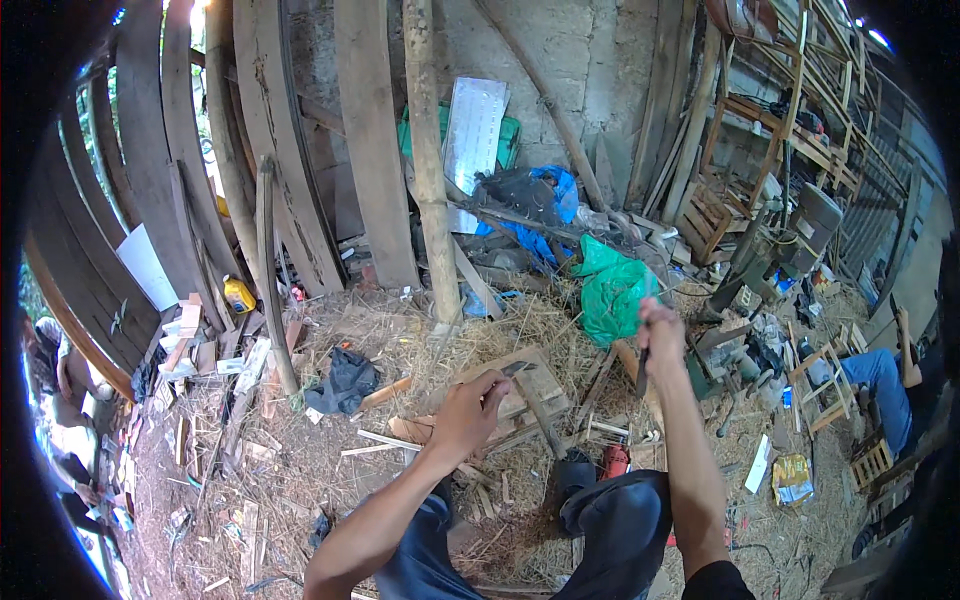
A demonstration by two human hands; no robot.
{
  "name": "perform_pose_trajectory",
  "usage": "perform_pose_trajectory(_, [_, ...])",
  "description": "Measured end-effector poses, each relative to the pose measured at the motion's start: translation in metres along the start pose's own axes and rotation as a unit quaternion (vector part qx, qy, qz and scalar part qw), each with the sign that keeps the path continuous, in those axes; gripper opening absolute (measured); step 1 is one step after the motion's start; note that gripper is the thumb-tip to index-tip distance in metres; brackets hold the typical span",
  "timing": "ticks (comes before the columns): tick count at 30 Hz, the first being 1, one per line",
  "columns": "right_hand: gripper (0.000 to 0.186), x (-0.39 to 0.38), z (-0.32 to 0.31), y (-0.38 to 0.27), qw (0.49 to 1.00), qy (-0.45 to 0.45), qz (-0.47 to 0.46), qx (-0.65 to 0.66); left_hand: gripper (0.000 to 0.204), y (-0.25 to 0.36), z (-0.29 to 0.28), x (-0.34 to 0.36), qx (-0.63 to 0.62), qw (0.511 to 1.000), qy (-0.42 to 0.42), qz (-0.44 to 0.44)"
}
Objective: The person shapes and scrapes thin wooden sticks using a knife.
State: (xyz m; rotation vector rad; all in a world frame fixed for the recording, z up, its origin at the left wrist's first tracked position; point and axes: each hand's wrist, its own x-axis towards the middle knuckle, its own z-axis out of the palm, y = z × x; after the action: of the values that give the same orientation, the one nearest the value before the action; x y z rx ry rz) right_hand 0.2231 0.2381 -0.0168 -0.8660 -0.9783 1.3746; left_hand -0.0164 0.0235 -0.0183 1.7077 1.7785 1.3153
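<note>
My left hand (470,412) is closed in a pinch above a light wooden block (548,382). A small dark pointed piece (516,368) shows just beyond its fingertips; whether the fingers hold it cannot be made out. Raised to the right, my right hand (660,335) grips a slim tool (642,378) whose dark end sticks out below the fist. Its upper part is blurred against a green plastic bag (608,290). Between my knees and the block stands a mallet (572,472) with a black head, its wooden handle leaning on the block.
Beside the mallet lies a red object (615,460). Straw and wood scraps cover the ground around a wooden post (432,180). A black cloth or bag (345,382) lies left, near a yellow jug (238,294). Other people sit at far left and at right, in blue trousers (880,390).
</note>
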Motion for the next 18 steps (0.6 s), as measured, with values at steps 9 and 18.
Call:
perform_pose_trajectory(9, [0.022, -0.084, 0.083, 0.013, 0.933, -0.308, 0.180, -0.041, 0.014, 0.005, 0.002, 0.009, -0.014, 1.000, 0.028, 0.006])
perform_pose_trajectory(18, [0.017, -0.023, 0.009, 0.004, 0.989, -0.091, 0.110, -0.041, 0.014, -0.008, -0.010, -0.002, 0.055, 0.998, 0.025, -0.013])
